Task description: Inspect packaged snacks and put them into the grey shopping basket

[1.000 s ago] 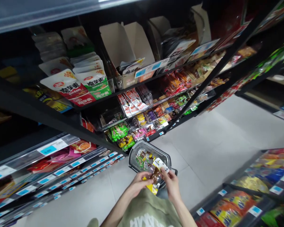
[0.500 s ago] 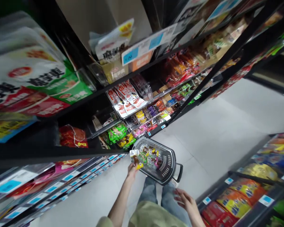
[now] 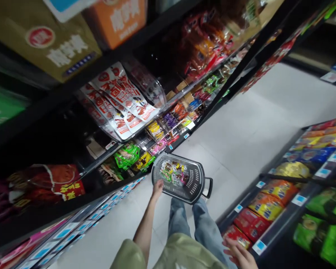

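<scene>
A dark grey shopping basket [image 3: 197, 179] stands on the pale floor in front of my legs, with several small colourful snack packets [image 3: 173, 172] inside. My left hand [image 3: 157, 185] is stretched down to the basket's left rim and touches it. Its fingers point away from me and I cannot see whether they hold anything. My right hand [image 3: 240, 254] hangs low at the bottom right beside my hip, fingers spread and holding nothing. It is close to the red packets [image 3: 248, 224] on the low right-hand shelf.
Tall black shelves on the left carry white-and-red pouches [image 3: 123, 99], green packets [image 3: 126, 155], a red bag [image 3: 60, 181] and blue price tags [image 3: 100, 213]. A low rack [image 3: 285, 209] of snack bags runs along the right. The grey tiled aisle [image 3: 257, 127] runs ahead between them.
My view has dipped closer to the lower shelves. The yellow-and-white snack packet I held in both hands, then in the left alone, is no longer visible. My right hand has dropped to my side.
</scene>
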Demonstrator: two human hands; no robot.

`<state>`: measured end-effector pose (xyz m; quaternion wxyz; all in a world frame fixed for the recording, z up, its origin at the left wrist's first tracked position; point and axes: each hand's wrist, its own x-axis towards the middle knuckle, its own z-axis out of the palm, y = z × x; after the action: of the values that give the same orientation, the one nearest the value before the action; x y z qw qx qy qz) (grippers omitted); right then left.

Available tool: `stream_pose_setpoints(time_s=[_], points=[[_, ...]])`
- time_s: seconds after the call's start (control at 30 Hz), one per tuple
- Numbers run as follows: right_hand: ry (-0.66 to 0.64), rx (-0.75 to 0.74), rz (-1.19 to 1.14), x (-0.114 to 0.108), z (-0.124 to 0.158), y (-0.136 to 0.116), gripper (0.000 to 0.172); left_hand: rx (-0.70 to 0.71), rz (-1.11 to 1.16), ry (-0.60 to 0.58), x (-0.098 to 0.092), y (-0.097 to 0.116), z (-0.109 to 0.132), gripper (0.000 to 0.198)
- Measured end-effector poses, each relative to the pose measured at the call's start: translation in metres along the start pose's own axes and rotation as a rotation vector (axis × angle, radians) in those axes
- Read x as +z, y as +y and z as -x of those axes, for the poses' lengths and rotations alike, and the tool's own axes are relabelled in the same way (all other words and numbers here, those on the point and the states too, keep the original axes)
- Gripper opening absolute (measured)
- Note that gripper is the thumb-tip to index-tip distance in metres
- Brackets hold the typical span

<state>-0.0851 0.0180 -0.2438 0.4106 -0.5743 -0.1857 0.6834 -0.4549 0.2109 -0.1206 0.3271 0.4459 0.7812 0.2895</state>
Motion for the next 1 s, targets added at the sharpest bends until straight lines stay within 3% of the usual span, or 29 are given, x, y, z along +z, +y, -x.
stream_pose_setpoints(time_s=[0.07,0.13,0.2,0.27,0.37,0.47,0.57,0.67,0.73,0.8,0.9,1.0], points=[[0.006,-0.029,0.036,0.005,-0.004,0.0,0.054,-0.061,-0.089,-0.15,0.043,-0.033,0.049,0.027],[0.012,-0.054,0.051,0.007,-0.01,0.0,0.055,-0.116,-0.171,-0.259,0.074,-0.06,0.093,0.022],[0.018,-0.087,0.066,0.005,-0.018,0.002,0.054,-0.14,-0.227,-0.293,0.09,-0.077,0.12,0.015],[0.013,-0.127,0.118,0.001,-0.029,0.006,0.051,-0.147,-0.255,-0.294,0.091,-0.083,0.127,0.012],[0.002,-0.184,0.311,-0.005,-0.048,0.012,0.044,-0.157,-0.283,-0.297,0.072,-0.076,0.108,0.018],[0.01,-0.211,0.458,-0.009,-0.07,0.009,0.034,-0.153,-0.35,-0.263,0.037,-0.06,0.075,0.018],[0.024,-0.217,0.486,-0.01,-0.094,-0.003,0.025,-0.148,-0.424,-0.193,0.003,-0.039,0.042,0.018],[0.018,-0.249,0.497,-0.008,-0.117,-0.019,0.03,-0.122,-0.458,-0.123,-0.012,-0.014,0.015,0.024],[0.008,-0.271,0.506,-0.003,-0.132,-0.027,0.035,-0.087,-0.466,-0.096,-0.008,0.0,0.003,0.028],[0.004,-0.284,0.523,0.003,-0.147,-0.034,0.039,-0.053,-0.482,-0.102,0.009,0.009,-0.006,0.03],[0.016,-0.303,0.565,0.014,-0.172,-0.038,0.047,-0.015,-0.54,-0.175,0.048,0.008,-0.014,0.028],[0.035,-0.333,0.624,0.023,-0.202,-0.036,0.061,0.008,-0.622,-0.275,0.092,-0.006,-0.023,0.018]])
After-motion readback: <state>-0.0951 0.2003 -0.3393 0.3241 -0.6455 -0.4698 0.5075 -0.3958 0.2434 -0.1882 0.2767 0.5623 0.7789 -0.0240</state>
